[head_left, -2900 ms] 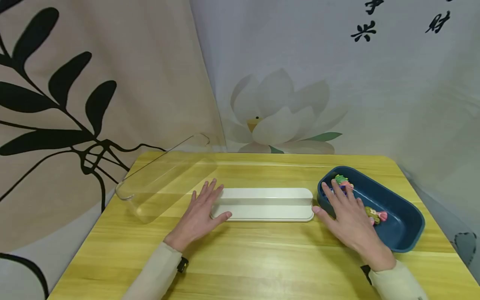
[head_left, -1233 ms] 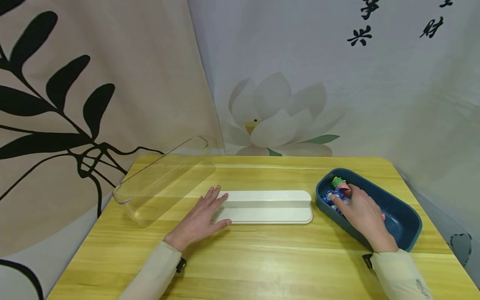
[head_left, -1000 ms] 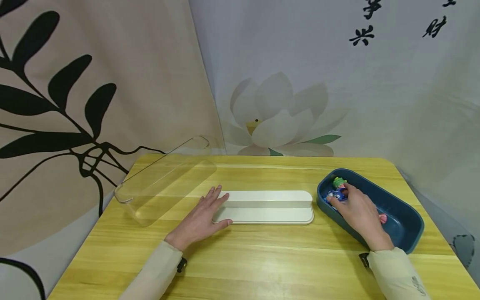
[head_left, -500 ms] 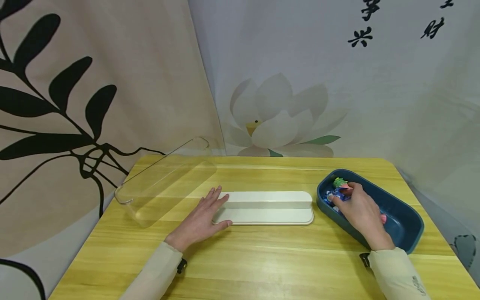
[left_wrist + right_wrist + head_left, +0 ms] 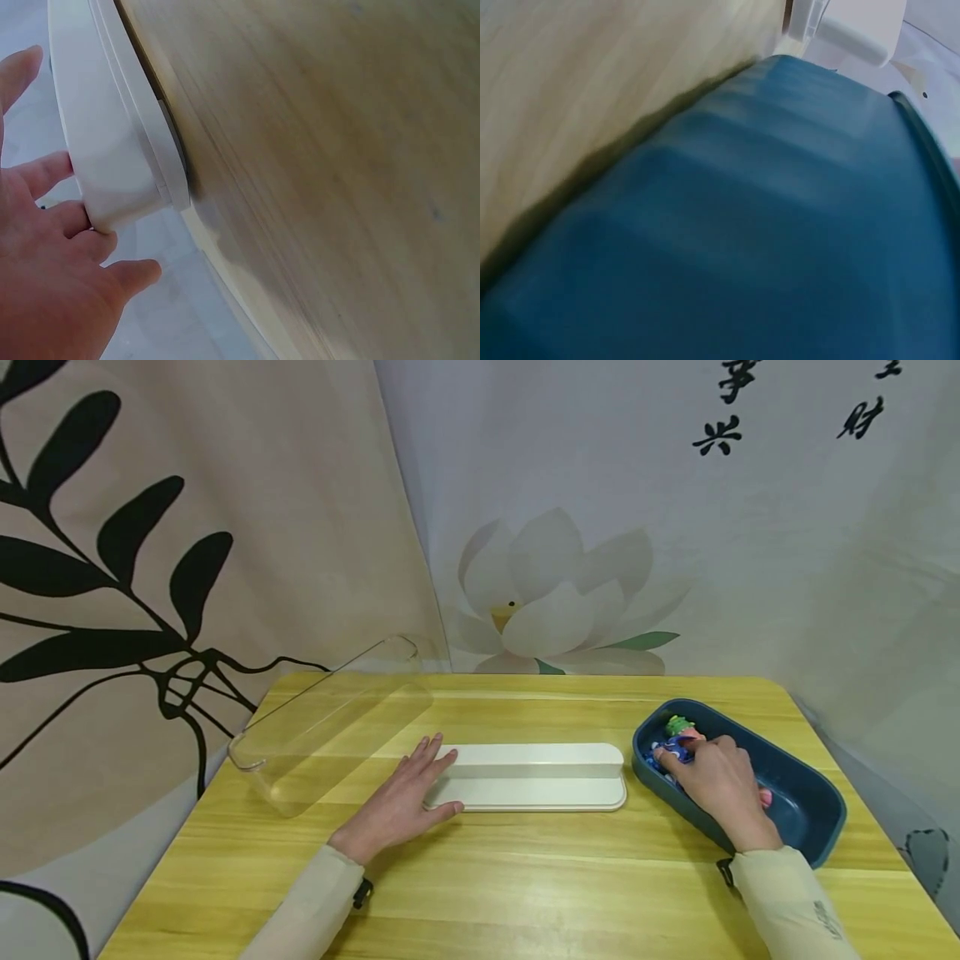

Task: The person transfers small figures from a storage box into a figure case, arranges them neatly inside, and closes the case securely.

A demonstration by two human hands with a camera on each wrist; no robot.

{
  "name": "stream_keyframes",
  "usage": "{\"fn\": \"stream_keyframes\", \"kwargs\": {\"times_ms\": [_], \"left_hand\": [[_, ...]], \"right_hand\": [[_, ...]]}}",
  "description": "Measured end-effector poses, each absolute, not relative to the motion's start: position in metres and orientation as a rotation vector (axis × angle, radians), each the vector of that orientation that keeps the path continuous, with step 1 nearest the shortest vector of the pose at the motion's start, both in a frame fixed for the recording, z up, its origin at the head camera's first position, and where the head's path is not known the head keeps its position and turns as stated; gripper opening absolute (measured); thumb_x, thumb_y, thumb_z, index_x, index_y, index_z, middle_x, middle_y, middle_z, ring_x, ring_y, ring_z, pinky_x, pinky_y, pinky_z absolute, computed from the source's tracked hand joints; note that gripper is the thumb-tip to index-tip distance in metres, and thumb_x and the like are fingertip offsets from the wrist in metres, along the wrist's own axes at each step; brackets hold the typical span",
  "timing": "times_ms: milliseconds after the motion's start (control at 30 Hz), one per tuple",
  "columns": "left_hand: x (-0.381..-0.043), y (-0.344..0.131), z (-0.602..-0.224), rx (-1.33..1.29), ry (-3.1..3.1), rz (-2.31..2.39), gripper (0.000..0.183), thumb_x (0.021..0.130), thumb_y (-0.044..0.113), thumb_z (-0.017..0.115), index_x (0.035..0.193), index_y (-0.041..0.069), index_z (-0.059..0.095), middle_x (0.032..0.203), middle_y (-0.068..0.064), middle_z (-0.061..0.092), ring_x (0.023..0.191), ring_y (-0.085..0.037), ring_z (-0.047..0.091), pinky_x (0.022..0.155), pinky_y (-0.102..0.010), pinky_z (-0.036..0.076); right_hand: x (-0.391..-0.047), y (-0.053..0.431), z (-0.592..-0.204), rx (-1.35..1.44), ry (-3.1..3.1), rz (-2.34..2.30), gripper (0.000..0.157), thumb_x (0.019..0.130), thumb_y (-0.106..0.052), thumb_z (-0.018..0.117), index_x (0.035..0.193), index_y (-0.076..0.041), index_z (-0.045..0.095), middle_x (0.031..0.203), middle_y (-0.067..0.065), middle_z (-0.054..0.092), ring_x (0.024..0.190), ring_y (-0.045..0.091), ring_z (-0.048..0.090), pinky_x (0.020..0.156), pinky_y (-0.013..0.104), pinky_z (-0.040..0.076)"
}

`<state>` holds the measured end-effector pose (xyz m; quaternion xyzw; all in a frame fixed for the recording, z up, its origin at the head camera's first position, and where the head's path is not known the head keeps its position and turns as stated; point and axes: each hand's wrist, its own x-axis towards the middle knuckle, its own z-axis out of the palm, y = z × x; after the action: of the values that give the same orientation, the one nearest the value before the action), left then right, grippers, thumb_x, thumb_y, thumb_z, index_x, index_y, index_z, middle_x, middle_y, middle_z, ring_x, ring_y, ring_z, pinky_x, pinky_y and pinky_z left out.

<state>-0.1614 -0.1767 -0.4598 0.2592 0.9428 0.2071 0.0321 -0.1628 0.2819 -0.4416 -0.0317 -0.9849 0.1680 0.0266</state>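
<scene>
A long white stepped base point(image 5: 532, 793) lies on the wooden table, its left end beside my left hand point(image 5: 397, 797). That hand's fingers are spread and touch the end of the base, as the left wrist view shows. At the right, my right hand point(image 5: 723, 789) reaches into a dark blue tub point(image 5: 813, 789), thumb and fingers bent round a small blue figurine point(image 5: 666, 752); some fingertips are hidden. Close by in the tub sits a figurine with a green top point(image 5: 680, 726). A pink piece point(image 5: 766, 797) peeks out beside the hand. The tub's outer wall point(image 5: 742, 225) fills the right wrist view.
A clear plastic cover point(image 5: 330, 735) stands at the table's back left, its edges hard to see. Behind the wooden table point(image 5: 525, 885) hang printed curtains point(image 5: 570, 460). The tub is angled near the table's right edge.
My right hand, spread flat over the tub at first, has dipped inside and bent its fingers round the blue figurine. During the last second it shifts only slightly. My left hand stays put.
</scene>
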Motion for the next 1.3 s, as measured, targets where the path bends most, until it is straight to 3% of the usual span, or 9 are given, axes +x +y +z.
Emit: {"fn": "stream_keyframes", "kwargs": {"times_ms": [133,300,533,700,833,933,1300], "left_hand": [[-0.161,-0.179,-0.460,0.797,2.906,0.640,0.083,0.099,0.054,0.065,0.162,0.010,0.036,0.172,-0.017,0.012,0.158,-0.035,0.009,0.126,-0.060,0.019],[-0.163,-0.181,-0.460,0.799,2.888,0.630,0.084,0.096,0.049,0.071,0.162,0.011,0.035,0.172,-0.014,0.011,0.159,-0.033,0.008,0.127,-0.057,0.020],[-0.168,-0.186,-0.458,0.815,2.867,0.657,0.088,0.090,0.027,0.084,0.163,0.015,0.035,0.173,-0.010,0.015,0.158,-0.031,0.014,0.122,-0.053,0.034],[-0.170,-0.193,-0.458,0.845,2.859,0.691,0.089,0.088,0.017,0.085,0.162,0.010,0.035,0.172,-0.011,0.018,0.155,-0.032,0.026,0.117,-0.048,0.042],[-0.172,-0.199,-0.457,0.856,2.863,0.687,0.090,0.088,0.020,0.085,0.161,0.006,0.035,0.173,-0.008,0.017,0.154,-0.031,0.029,0.117,-0.045,0.042],[-0.173,-0.204,-0.457,0.891,2.864,0.666,0.091,0.089,0.025,0.085,0.162,0.006,0.034,0.173,-0.006,0.017,0.156,-0.028,0.022,0.120,-0.046,0.038],[-0.175,-0.215,-0.460,0.960,2.859,0.582,0.091,0.090,0.029,0.083,0.162,0.008,0.033,0.172,-0.004,0.022,0.155,-0.029,0.028,0.121,-0.049,0.036]], "right_hand": [[-0.165,0.278,-0.443,-0.072,-3.019,0.532,0.052,0.095,-0.040,0.073,0.107,0.011,0.071,0.092,0.026,0.060,0.088,0.041,0.048,0.076,0.052,0.043],[-0.161,0.276,-0.439,-0.121,-2.977,0.665,0.061,0.094,-0.040,0.074,0.127,0.010,0.064,0.112,0.034,0.065,0.094,0.047,0.057,0.079,0.059,0.050],[-0.155,0.275,-0.426,-0.122,-2.866,0.721,0.063,0.095,-0.044,0.073,0.131,0.007,0.061,0.117,0.030,0.068,0.093,0.044,0.064,0.073,0.060,0.052],[-0.150,0.265,-0.413,-0.067,-2.793,0.795,0.065,0.095,-0.046,0.073,0.134,0.004,0.062,0.118,0.026,0.067,0.097,0.040,0.062,0.077,0.058,0.051],[-0.144,0.249,-0.402,0.034,-2.731,0.853,0.060,0.093,-0.043,0.077,0.131,0.002,0.064,0.113,0.022,0.067,0.091,0.035,0.061,0.071,0.046,0.051],[-0.140,0.234,-0.397,0.116,-2.696,0.891,0.055,0.093,-0.039,0.079,0.129,0.000,0.066,0.111,0.018,0.068,0.088,0.029,0.059,0.068,0.035,0.046],[-0.142,0.164,-0.394,0.382,-2.675,1.165,0.045,0.087,-0.026,0.086,0.125,-0.008,0.069,0.110,0.008,0.070,0.087,0.025,0.060,0.066,0.028,0.052]]}}
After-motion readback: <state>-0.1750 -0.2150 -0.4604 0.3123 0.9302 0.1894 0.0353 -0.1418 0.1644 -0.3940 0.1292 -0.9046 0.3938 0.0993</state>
